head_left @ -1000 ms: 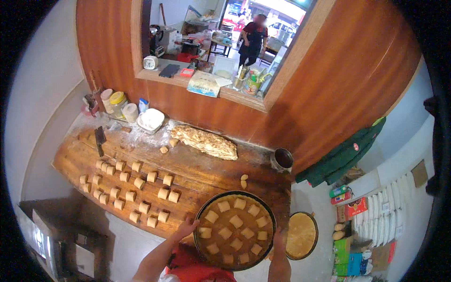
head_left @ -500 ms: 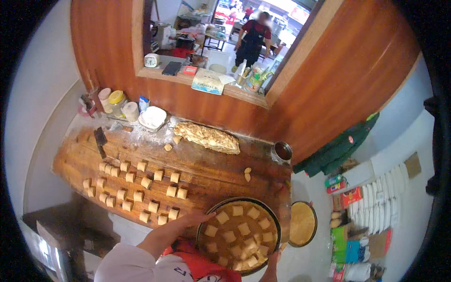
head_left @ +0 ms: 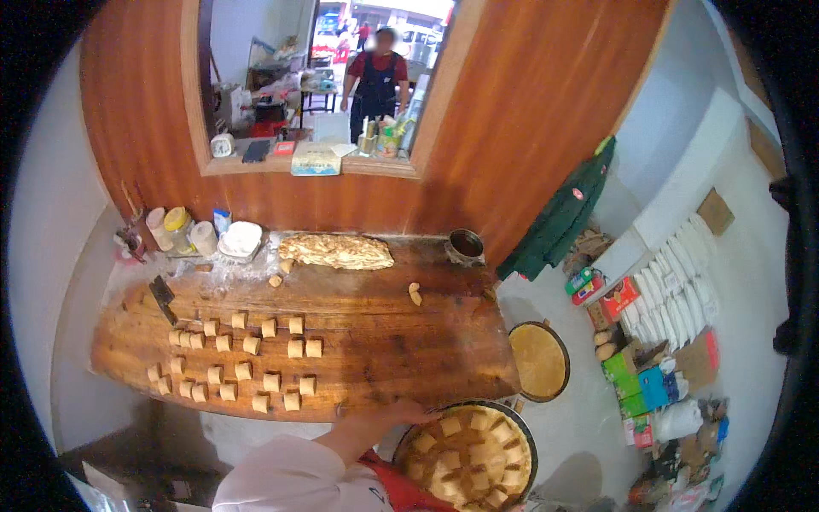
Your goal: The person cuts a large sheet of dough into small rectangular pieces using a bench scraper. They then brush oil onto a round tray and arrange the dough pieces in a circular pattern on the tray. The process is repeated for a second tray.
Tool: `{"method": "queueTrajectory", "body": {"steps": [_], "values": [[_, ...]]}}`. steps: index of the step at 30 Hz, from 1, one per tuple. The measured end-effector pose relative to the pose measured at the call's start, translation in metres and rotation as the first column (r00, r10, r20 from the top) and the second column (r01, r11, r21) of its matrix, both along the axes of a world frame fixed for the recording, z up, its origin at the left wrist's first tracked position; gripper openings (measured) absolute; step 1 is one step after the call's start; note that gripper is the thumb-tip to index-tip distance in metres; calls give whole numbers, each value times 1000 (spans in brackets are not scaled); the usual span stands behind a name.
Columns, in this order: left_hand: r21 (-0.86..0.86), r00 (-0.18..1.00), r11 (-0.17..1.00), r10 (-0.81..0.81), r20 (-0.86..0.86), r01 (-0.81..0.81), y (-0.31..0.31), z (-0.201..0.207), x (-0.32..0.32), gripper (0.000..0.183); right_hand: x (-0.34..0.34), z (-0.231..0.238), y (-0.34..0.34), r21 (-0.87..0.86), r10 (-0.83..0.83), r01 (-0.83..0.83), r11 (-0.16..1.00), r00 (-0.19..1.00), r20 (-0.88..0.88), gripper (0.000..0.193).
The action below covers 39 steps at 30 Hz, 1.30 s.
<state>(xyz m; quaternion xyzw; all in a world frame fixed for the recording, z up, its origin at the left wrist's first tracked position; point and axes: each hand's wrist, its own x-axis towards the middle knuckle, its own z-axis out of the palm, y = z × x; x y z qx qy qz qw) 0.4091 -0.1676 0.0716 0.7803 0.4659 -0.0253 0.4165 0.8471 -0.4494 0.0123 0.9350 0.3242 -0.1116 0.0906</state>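
Observation:
My left hand (head_left: 408, 415) grips the upper left part of the rim of a round, dark-edged pan (head_left: 533, 444), which is off the table's front edge. Small square dough pieces (head_left: 479, 452) lie spread over the pan's yellowish inside, some of them close together. My right hand does not show in the head view. On the wooden table (head_left: 426, 341), several more square dough pieces (head_left: 244, 370) stand in loose rows at the left. A long, floury slab of layered dough (head_left: 337, 253) rests at the back, and a few small dough scraps (head_left: 415, 294) lie nearer the right.
A scraper (head_left: 160, 294), jars (head_left: 178, 227) and a white tub of flour (head_left: 241, 241) are at the back left. A dark pot (head_left: 465, 244) stands at the back right corner. Right of the table is another round pan (head_left: 539, 363). Beyond the window opening stands a person (head_left: 375, 81).
The pan with dough pieces has moved right and down, off the table's front edge, with my left hand on its rim. My right hand has gone out of view. The head view has shifted.

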Motion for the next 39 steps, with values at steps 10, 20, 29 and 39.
{"method": "queueTrajectory", "body": {"steps": [10,20,29,39], "values": [[15,991,996,-86,99,85,-117,-75,158,101,92,-53,-187,169,-148,163,972,984,-100,41],[-169,835,842,-534,-132,512,-203,-30,415,92,161,-151,-490,329,-336,219,918,872,356,39],[-378,342,393,-919,-198,838,-235,-121,731,91,119,-95,-474,351,-862,838,-418,-244,-444,79],[-273,212,205,-977,-5,940,-249,-172,789,81,80,-79,-418,335,-710,674,-659,-410,-572,77]]}}
